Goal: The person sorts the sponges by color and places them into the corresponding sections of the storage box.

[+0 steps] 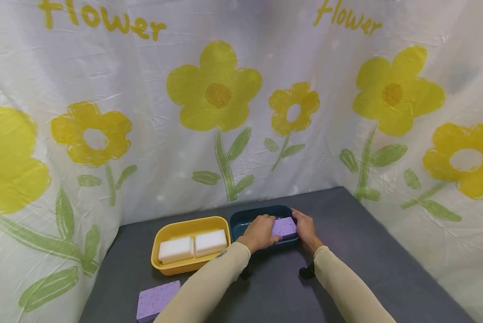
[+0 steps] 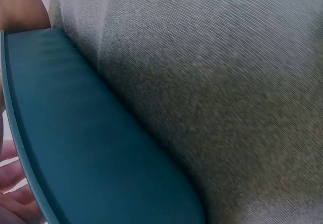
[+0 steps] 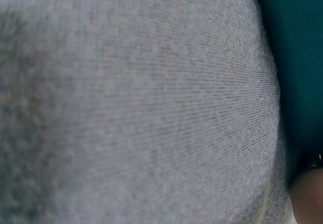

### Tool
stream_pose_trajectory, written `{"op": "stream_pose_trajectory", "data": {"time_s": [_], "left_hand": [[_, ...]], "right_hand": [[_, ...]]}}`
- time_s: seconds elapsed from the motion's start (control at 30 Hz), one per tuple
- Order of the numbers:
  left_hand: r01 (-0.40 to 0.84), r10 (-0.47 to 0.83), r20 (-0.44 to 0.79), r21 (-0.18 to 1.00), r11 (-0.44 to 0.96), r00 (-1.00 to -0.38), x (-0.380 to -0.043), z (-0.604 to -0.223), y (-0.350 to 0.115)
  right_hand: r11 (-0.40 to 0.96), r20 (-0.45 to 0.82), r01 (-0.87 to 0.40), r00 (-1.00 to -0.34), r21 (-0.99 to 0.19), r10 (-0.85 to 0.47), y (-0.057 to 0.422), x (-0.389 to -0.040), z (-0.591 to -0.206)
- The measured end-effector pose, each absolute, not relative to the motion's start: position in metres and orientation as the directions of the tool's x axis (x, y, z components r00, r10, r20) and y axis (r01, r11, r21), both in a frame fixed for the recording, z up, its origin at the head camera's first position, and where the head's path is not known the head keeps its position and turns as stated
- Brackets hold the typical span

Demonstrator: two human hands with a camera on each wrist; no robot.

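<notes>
The purple sponge (image 1: 284,227) sits between my two hands, at the right end of the blue tray (image 1: 243,219); I cannot tell whether it lies flat inside. I judge it light, soft and porous, easily squeezed, unlikely to slip or break. Take hold at its ends with light pressure.

My left hand (image 1: 259,232) grasps the left end, fingers curled, thumb toward the near rim. My right hand (image 1: 306,226) lies at the tray's right rim beside the other end; I cannot tell whether its fingers pinch or only touch.

Left of the left fingers, the tray floor offers some room; beyond, the yellow tray (image 1: 177,270) with two white sponges (image 1: 211,243) limits sideways travel. Another purple sponge (image 1: 157,299) lies well apart, nearer me. Right of the right fingers, the table (image 1: 278,278) extends to its edge.
</notes>
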State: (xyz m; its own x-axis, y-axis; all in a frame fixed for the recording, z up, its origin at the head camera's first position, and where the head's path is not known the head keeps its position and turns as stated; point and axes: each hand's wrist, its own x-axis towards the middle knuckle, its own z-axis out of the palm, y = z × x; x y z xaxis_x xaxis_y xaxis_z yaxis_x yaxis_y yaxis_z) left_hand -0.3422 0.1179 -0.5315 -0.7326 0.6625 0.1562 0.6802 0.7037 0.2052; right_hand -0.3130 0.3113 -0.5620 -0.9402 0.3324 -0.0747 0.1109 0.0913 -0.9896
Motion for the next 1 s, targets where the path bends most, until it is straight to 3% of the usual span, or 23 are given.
{"op": "stream_pose_trajectory", "data": {"time_s": [0.13,0.4,1.0], "left_hand": [[0.668,0.655,0.136,0.170,0.724,-0.744,-0.332,-0.519,0.113],[0.706,0.690,0.159,0.089,0.702,-0.706,-0.325,-0.509,0.103],[0.818,0.826,0.215,-0.148,0.556,-0.522,-0.277,-0.490,0.052]], "right_hand": [[0.087,-0.068,0.104,-0.939,-0.991,0.338,0.311,-0.312,-0.562],[0.073,-0.085,0.114,-0.942,-0.991,0.325,0.313,-0.311,-0.561],[0.088,-0.088,0.117,-0.954,-0.989,0.287,0.310,-0.309,-0.558]]}}
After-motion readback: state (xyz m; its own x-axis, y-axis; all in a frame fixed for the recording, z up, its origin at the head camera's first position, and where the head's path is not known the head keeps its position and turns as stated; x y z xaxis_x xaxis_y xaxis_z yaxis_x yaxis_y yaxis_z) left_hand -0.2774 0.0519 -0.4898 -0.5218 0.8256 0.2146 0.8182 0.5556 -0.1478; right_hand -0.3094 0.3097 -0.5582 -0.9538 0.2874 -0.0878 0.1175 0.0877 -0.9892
